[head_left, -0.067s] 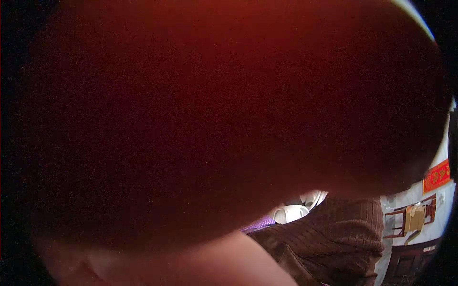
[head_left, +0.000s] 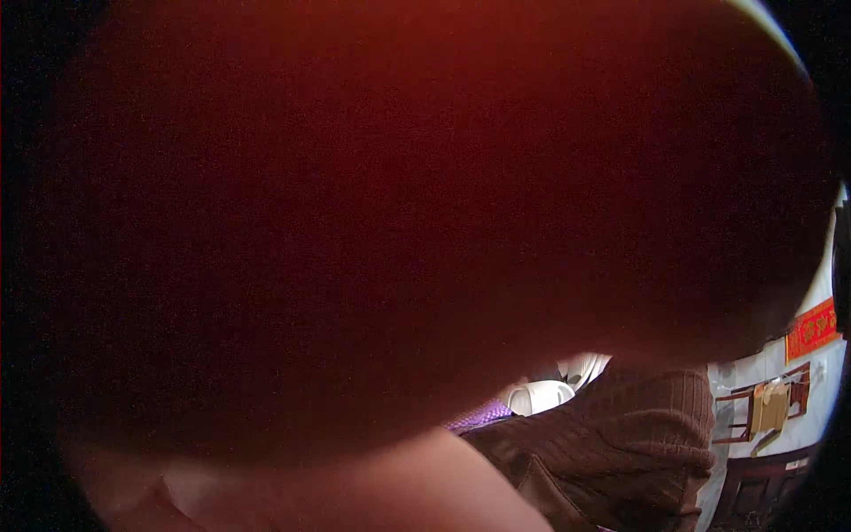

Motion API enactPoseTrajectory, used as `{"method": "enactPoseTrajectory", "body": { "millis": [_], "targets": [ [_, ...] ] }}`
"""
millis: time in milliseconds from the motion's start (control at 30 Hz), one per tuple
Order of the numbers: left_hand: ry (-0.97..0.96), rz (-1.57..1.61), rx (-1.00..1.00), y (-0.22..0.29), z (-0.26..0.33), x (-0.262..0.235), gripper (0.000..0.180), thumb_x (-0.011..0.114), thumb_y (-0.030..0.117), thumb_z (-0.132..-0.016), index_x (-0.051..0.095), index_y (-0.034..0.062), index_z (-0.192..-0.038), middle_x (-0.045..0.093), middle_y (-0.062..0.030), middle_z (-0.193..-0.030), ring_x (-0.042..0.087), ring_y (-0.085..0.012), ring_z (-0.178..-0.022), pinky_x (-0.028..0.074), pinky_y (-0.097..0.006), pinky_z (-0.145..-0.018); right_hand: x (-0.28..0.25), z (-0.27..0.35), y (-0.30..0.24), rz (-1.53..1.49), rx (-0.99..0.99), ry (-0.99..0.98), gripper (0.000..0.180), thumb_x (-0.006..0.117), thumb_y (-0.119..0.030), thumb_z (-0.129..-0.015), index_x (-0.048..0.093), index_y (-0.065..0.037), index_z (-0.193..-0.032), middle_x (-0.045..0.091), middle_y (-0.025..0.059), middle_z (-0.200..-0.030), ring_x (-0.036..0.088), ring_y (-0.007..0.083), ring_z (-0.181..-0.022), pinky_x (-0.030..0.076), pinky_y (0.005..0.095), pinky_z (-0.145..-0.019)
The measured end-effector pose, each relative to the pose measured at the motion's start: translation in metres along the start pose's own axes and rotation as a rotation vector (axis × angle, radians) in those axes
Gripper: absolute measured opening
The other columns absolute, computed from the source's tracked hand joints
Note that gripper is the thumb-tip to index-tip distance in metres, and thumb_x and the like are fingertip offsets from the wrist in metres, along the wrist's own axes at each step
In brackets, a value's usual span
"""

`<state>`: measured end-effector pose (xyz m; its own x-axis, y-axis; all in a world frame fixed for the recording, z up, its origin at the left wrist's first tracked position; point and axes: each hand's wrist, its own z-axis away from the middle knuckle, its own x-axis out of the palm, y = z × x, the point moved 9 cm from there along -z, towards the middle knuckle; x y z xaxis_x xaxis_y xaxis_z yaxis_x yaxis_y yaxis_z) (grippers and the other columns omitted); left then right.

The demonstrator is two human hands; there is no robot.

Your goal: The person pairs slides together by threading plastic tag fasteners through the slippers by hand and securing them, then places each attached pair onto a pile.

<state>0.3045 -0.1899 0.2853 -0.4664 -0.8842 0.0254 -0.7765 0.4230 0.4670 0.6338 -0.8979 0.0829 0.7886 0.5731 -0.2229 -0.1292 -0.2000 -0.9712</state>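
Observation:
Dark red, blurred skin fills most of the view, pressed close against the lens. It looks like my left hand [head_left: 372, 483], whose lit lower edge shows along the bottom. Its fingers are hidden in the dark blur, so I cannot see whether it holds anything. Beside it lies brown ribbed clothing [head_left: 638, 434]. My right hand does not show. In a small gap past the skin are a white shoe or slipper [head_left: 541, 397] and a strip of purple patterned material [head_left: 483, 415].
Along the right rim stands a wooden chair [head_left: 734, 418] with a tan box [head_left: 769, 406] beside or on it. A red banner with gold marks [head_left: 812, 328] hangs on a pale wall. Below is a dark panelled wooden piece [head_left: 758, 488], maybe a door.

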Motion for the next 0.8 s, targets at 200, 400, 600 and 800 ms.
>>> {"method": "enactPoseTrajectory", "body": {
  "millis": [200,400,600,800],
  "targets": [
    [0.013,0.018,-0.015,0.000,-0.001,0.001,0.075,0.059,0.036,-0.083,0.017,0.0181,-0.143,0.043,-0.0331,-0.117,0.056,-0.0195,-0.066,0.049,-0.027,-0.059,0.020,-0.009,0.026,-0.142,-0.026,-0.020,0.032,0.051,-0.034,-0.085,0.064,-0.006,-0.079,0.057,0.0045,-0.075,0.050,0.0166,-0.053,0.039,0.0281,-0.050],
    [0.016,0.065,0.003,0.002,-0.003,0.017,0.074,0.058,0.036,-0.084,0.017,0.0184,-0.143,0.043,-0.0333,-0.117,0.056,-0.0194,-0.066,0.049,-0.027,-0.059,0.001,-0.013,0.022,-0.051,-0.016,0.045,0.034,0.050,-0.034,-0.086,0.064,-0.005,-0.077,0.059,0.0051,-0.074,0.049,0.0169,-0.051,0.041,0.0291,-0.050],
    [0.033,0.128,-0.006,-0.008,-0.001,0.024,0.074,0.058,0.035,-0.084,0.017,0.0188,-0.143,0.043,-0.0336,-0.118,0.057,-0.0194,-0.065,0.050,-0.027,-0.058,-0.005,-0.008,0.035,-0.041,0.042,0.088,0.033,0.051,-0.034,-0.085,0.065,-0.006,-0.076,0.058,0.0056,-0.070,0.049,0.0165,-0.051,0.041,0.0304,-0.050],
    [0.043,0.190,0.001,-0.016,-0.001,0.030,0.073,0.058,0.035,-0.084,0.017,0.0192,-0.143,0.043,-0.0338,-0.118,0.057,-0.0194,-0.065,0.050,-0.027,-0.058,-0.022,-0.018,0.031,0.017,0.032,0.096,0.029,0.053,-0.032,-0.082,0.065,-0.007,-0.077,0.057,0.0064,-0.067,0.048,0.0170,-0.050,0.041,0.0322,-0.051]
  ]
}}
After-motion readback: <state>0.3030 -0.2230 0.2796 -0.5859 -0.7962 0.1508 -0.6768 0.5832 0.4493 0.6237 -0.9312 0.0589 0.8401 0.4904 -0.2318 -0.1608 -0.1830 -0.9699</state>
